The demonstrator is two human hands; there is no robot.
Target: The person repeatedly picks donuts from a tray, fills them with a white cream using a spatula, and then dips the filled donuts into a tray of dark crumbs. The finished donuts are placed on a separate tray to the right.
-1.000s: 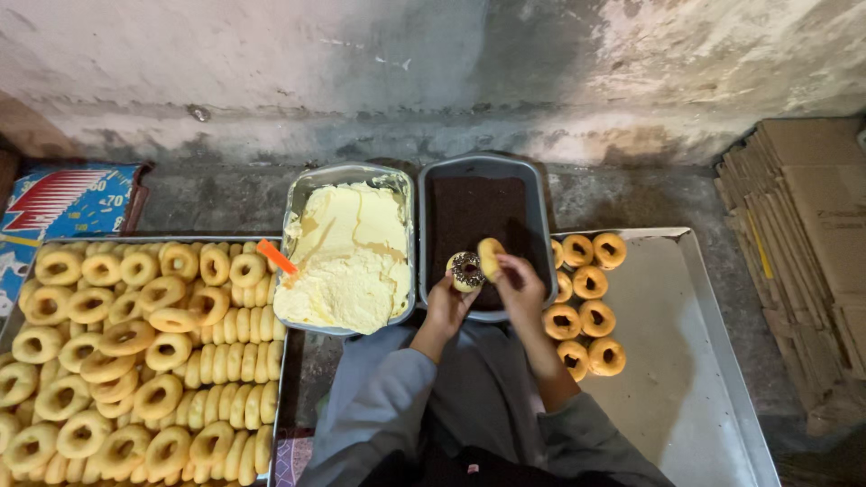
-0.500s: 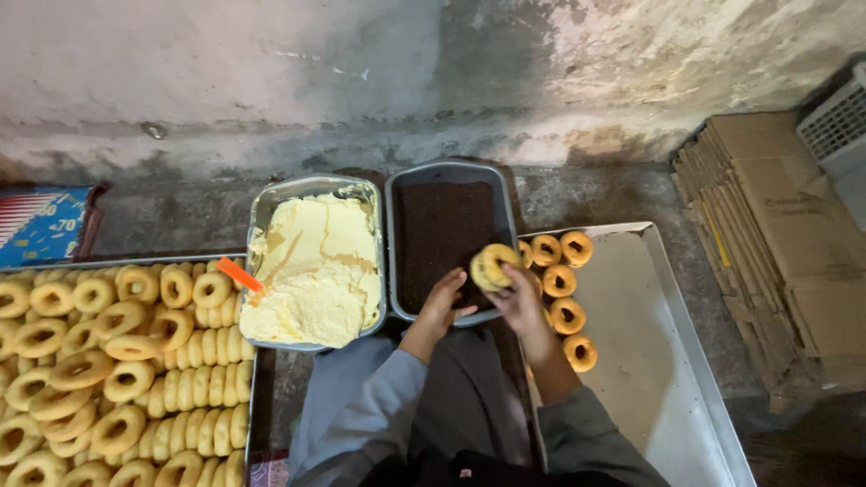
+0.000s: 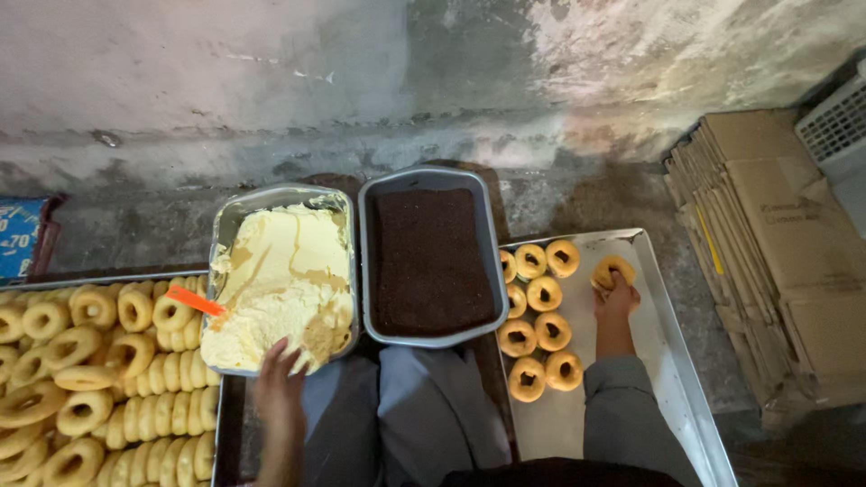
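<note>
My right hand (image 3: 617,298) reaches over the right metal tray (image 3: 672,334) and holds a filled ring biscuit (image 3: 612,269) at the end of the top row of finished rings (image 3: 539,320). My left hand (image 3: 280,379) rests at the near edge of the pan of pale yellow cream (image 3: 280,280), fingers touching the cream. An orange scraper (image 3: 193,300) sticks out of that pan's left side. Between both hands sits a grey pan of dark brown crumbs (image 3: 428,257).
A large tray of several plain ring biscuits (image 3: 90,361) fills the left. Flattened cardboard boxes (image 3: 776,243) are stacked at the right, with a white crate (image 3: 839,126) behind. A stained wall (image 3: 361,81) runs along the back. My grey-trousered knees (image 3: 424,424) lie below the pans.
My hands were together over the crumb pan holding one ring. Now the right hand has carried it right onto the tray, and the left hand has moved to the cream pan.
</note>
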